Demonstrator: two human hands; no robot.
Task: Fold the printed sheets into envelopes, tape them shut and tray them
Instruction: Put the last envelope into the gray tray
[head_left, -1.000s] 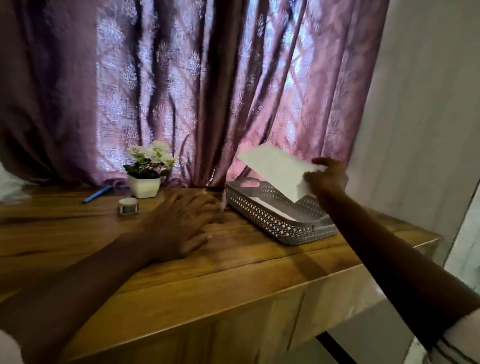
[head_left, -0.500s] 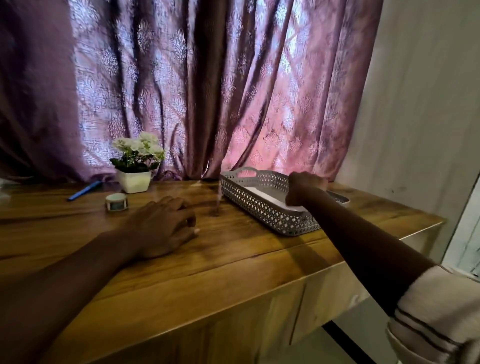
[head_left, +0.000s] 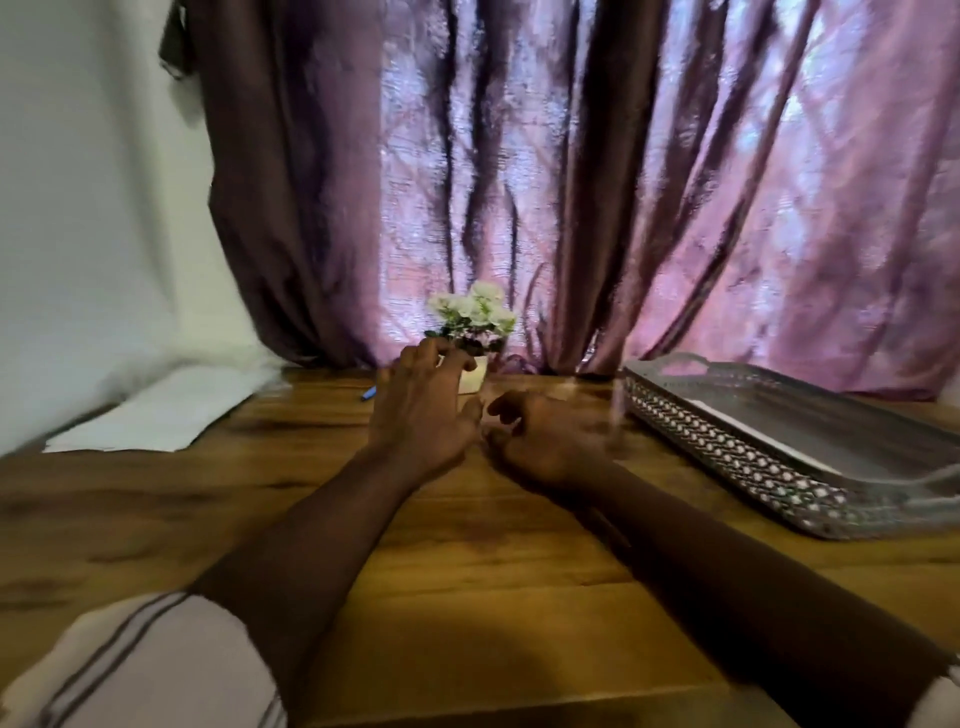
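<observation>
Both hands hover empty over the tabletop (head_left: 467, 571): left hand (head_left: 421, 410) fingers spread, right hand (head_left: 545, 441) loosely curled. 1 white envelope (head_left: 769, 439) lies in the tray (head_left: 727, 460) at right, so likely between envelopes. Next move calls for reaching far left to the printed sheets (head_left: 156, 415) and lifting 1.

No legible text or labels; frame perhaps too blurred

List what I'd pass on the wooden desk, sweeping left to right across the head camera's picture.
stack of white sheets → blue pen → potted white flowers → grey lattice tray. The two hands overlap the pot, so they are left out.
</observation>
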